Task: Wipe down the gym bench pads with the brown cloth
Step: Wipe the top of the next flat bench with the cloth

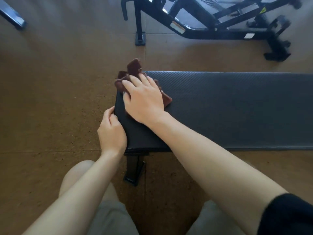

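A flat black gym bench pad [228, 107] runs from the middle of the view to the right edge. The brown cloth [133, 67] lies crumpled on the pad's far left corner and sticks out past the edge. My right hand [144, 97] presses flat on the cloth with its fingers spread. My left hand [111, 131] grips the left end of the pad, thumb on the side edge.
The bench's black leg and foot [133, 170] stand on the brown speckled floor [50, 107] below the pad. A black metal machine frame [211, 22] stands beyond the bench at the top right. Another dark bar [11, 14] crosses the top left corner. My knees show at the bottom.
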Demonstrator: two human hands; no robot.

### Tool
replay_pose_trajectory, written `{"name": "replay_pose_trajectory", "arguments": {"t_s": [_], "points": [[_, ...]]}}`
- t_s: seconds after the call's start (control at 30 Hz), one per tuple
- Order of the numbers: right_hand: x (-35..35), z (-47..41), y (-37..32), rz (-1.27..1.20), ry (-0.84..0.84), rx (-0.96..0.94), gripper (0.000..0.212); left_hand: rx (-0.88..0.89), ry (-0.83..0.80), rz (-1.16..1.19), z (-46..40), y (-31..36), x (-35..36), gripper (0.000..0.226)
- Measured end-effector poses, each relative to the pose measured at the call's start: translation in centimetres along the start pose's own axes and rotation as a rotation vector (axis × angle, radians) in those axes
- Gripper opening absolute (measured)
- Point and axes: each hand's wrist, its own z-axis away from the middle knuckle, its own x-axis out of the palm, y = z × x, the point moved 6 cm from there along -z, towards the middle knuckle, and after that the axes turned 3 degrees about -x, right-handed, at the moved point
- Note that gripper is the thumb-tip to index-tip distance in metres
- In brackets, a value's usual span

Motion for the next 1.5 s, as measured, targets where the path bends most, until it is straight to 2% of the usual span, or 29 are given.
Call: {"name": "replay_pose_trajectory", "arguments": {"t_s": [0.1, 0.27, 0.47, 0.57, 0.67, 0.77, 0.87, 1.03, 1.13, 1.2, 1.27, 1.43, 1.5], "points": [[-1.5, 3.4, 0.4, -0.055, -0.052, -0.079, 0.039, 0.003, 0.007, 0.005, 0.1, 0.1, 0.0, 0.038], [-3.9, 9.5, 1.8, -0.085, -0.112, -0.064, 0.044, -0.008, 0.012, -0.006, -0.2, 0.0, 0.0, 0.039], [-0.2, -0.7, -0.5, -0.03, -0.168, -0.24, 0.04, 0.007, 0.043, -0.037, -0.5, 0.0, -0.1, 0.038], [1.6, -5.2, -1.6, 0.024, -0.192, -0.236, 0.039, -0.008, 0.037, -0.045, -0.5, -0.2, 0.1, 0.039], [1.4, -6.3, -0.8, -0.006, -0.134, -0.217, 0.039, -0.014, 0.051, -0.046, -0.4, -0.1, 0.1, 0.034], [0.3, -6.5, 3.5, -0.007, -0.075, -0.092, 0.042, -0.016, 0.043, -0.05, -0.2, -0.1, 0.0, 0.035], [-2.4, -5.0, 10.8, 0.039, -0.045, 0.136, 0.052, 0.002, 0.039, -0.071, 0.0, 0.3, -0.1, 0.038], [-10.4, 6.9, 24.8, 0.151, 0.143, 0.489, 0.049, 0.009, 0.047, -0.087, 0.2, 0.6, -0.2, 0.041], [-11.9, 11.0, 27.3, 0.247, 0.167, 0.669, 0.053, 0.006, 0.038, -0.084, 0.3, 0.7, -0.2, 0.042], [-11.0, 10.3, 25.3, 0.286, 0.161, 0.719, 0.054, 0.011, 0.039, -0.085, 0.4, 0.8, -0.1, 0.042], [-9.1, 8.5, 20.6, 0.252, 0.144, 0.663, 0.053, 0.009, 0.039, -0.078, 0.4, 0.9, -0.1, 0.042], [-2.9, 5.4, 3.1, 0.077, 0.122, 0.208, 0.038, 0.027, 0.029, -0.081, 0.2, 0.6, -0.1, 0.041], [-1.9, 5.9, -0.7, -0.008, 0.065, 0.069, 0.038, 0.039, 0.043, -0.077, 0.1, 0.7, -0.3, 0.041]]}}
